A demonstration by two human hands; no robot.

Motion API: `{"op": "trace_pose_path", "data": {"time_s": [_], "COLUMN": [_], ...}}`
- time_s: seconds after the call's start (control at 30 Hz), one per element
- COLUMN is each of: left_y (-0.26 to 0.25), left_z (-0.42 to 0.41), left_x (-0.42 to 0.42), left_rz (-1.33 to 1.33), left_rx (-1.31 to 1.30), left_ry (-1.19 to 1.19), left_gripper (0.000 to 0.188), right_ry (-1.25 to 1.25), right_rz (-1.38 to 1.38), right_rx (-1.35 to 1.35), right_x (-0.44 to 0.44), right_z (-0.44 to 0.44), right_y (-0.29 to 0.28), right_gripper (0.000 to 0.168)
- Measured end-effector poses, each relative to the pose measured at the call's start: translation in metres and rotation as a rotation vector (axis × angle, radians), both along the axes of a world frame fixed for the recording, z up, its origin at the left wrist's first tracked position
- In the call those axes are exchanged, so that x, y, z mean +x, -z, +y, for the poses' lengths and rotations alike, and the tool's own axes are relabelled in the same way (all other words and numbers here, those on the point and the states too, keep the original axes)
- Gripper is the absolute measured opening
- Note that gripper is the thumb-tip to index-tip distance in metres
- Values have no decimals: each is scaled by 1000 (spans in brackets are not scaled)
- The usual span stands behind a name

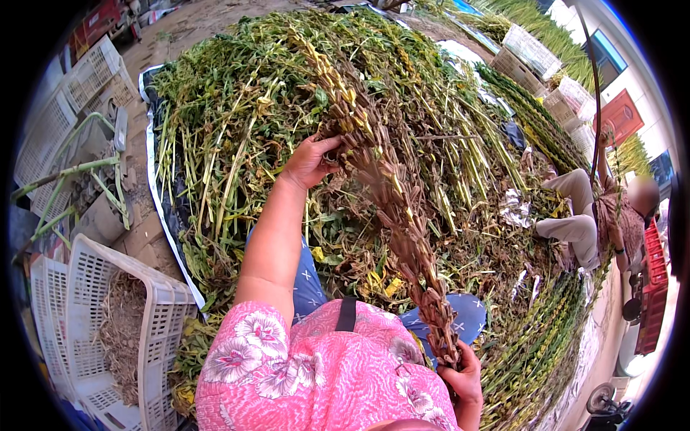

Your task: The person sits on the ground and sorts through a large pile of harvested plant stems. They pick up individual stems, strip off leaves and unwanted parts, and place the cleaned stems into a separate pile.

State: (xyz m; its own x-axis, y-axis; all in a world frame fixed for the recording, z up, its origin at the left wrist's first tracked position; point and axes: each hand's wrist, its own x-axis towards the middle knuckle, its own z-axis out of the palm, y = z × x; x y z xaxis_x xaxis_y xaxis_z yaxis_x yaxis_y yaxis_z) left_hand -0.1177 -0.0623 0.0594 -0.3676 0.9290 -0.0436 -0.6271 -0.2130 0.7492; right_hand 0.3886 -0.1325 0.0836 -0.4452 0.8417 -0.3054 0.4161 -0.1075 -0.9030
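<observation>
A long stalk covered in dry brown seed pods (401, 215) runs diagonally across the view, from the leafy heap down to my lap. My left hand (314, 160) is stretched forward, with thumb and fingers pinching brown pods on its left side. Close to my right hip, my right hand (464, 374) grips the lower end of the same stalk. Yellowish pods show among the brown ones near the far end. Behind and below the stalk spreads a large heap of cut green and drying plants (242, 113), lying on a dark sheet with a white edge (153, 172).
White plastic crates (145, 318) stand at the left, one holding dry plant debris (124, 334). A co-worker (620, 215) sits at the right edge of the heap. Green podded stalks (533, 350) lie at the lower right. More crates (531, 54) stand at the upper right.
</observation>
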Motion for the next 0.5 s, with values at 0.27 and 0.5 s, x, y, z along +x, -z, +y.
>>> {"op": "trace_pose_path", "data": {"time_s": [0.27,0.5], "left_y": [-6,-2], "left_z": [-6,4], "left_x": [3,2], "left_rz": [77,776], "left_rx": [46,-314], "left_ry": [-16,-307], "left_gripper": [22,20], "right_ry": [-7,22], "right_rz": [-14,-56], "right_rx": [-6,63], "right_x": [4,-4], "right_z": [1,3], "right_y": [3,-3], "right_gripper": [65,61]}}
